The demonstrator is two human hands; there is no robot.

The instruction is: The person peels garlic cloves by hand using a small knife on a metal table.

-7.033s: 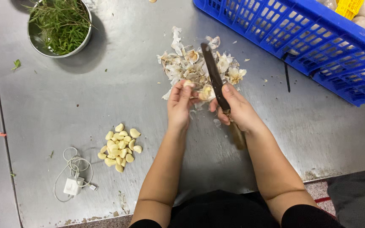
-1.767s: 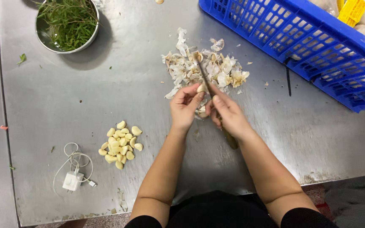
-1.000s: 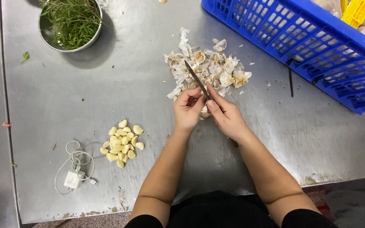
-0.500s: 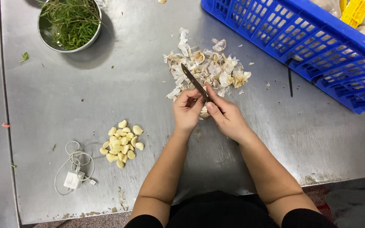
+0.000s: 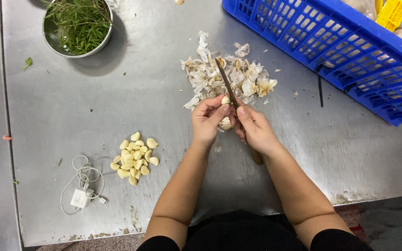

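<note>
My left hand (image 5: 208, 120) pinches a garlic clove (image 5: 226, 101) between its fingertips, over the steel table (image 5: 131, 93). My right hand (image 5: 256, 131) grips a knife (image 5: 226, 83) whose thin dark blade points up and away, its edge against the clove; the wooden handle end pokes out below my wrist. Just beyond both hands lies a heap of papery garlic skins (image 5: 229, 76). A pile of several peeled cloves (image 5: 135, 158) sits to the left of my left forearm.
A metal bowl of green herbs (image 5: 77, 25) stands at the back left. A blue plastic crate (image 5: 340, 46) fills the back right. A white charger with coiled cable (image 5: 82, 193) lies near the front left edge. A dark thin stick (image 5: 320, 88) lies by the crate.
The knife has swung from lying across the skins to standing with its blade against the clove. My hands stay close together at the same spot, turning the clove slightly.
</note>
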